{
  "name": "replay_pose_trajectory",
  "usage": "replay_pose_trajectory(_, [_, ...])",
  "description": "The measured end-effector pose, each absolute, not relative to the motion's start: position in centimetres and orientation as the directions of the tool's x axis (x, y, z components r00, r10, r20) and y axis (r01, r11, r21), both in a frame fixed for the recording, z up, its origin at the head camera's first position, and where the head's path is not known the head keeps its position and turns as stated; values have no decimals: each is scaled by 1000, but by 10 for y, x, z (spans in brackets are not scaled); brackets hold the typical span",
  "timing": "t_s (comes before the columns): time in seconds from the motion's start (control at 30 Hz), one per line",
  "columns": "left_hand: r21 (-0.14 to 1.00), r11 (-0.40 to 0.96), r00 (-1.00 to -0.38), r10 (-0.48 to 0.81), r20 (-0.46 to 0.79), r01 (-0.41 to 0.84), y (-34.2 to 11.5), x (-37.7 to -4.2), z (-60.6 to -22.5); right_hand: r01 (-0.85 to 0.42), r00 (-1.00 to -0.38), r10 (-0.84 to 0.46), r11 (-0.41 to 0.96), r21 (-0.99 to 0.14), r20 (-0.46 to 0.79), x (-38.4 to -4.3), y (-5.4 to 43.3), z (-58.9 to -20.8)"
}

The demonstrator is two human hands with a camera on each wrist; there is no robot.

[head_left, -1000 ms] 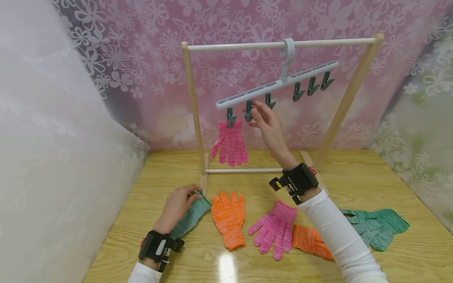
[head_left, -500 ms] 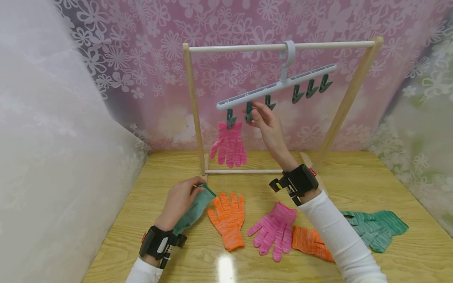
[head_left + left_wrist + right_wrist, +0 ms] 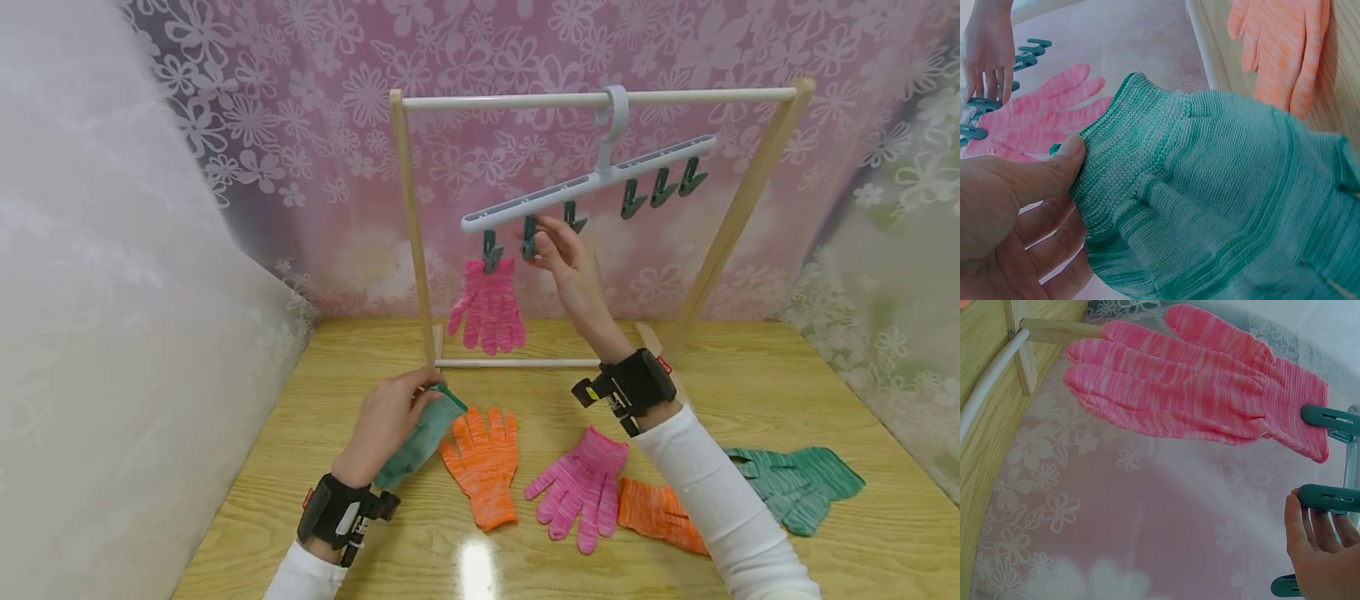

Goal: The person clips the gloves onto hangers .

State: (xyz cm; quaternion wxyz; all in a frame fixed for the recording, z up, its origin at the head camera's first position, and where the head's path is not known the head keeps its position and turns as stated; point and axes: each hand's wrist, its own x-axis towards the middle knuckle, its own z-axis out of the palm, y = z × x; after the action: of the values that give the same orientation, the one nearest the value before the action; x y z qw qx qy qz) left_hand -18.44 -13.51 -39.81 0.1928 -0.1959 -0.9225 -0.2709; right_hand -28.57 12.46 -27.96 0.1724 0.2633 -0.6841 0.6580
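Observation:
My left hand pinches a green knitted glove by its cuff, with the thumb on the near face. In the head view the glove's finger end slants down toward the table, left of an orange glove. Up at the white hanger, my right hand grips a dark green clip, the second from the hanger's left end. A pink glove hangs by its cuff from the leftmost clip, fingers downward, just left of my right hand.
A second pink glove lies on the table. Right of it are another orange glove, partly under my right forearm, and a green glove. A wooden rack with a white top rod carries the hanger.
My left hand has moved up and slightly right, raising the green glove's cuff. My right hand has stayed at the clip.

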Motion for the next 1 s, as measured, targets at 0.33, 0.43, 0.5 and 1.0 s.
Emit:
replay_pose_trajectory(0.33, [414,763,-831,279,482,496,-127,-186,-388,-587,-802,-135,-2,-809,582,-288,124,-281])
replay_pose_trajectory(0.43, [393,768,-820,288,494,506,-124,-187,-383,-588,-801,-140,-4,-809,583,-287,123,-280])
replay_pose_trajectory(0.5, [378,771,-812,291,506,512,-121,-187,-380,-588,-800,-143,-11,-809,583,-288,123,-280])
replay_pose_trajectory(1.0, [349,772,-788,298,540,531,-102,-191,-362,-590,-801,-137,17,-807,582,-282,119,-277])
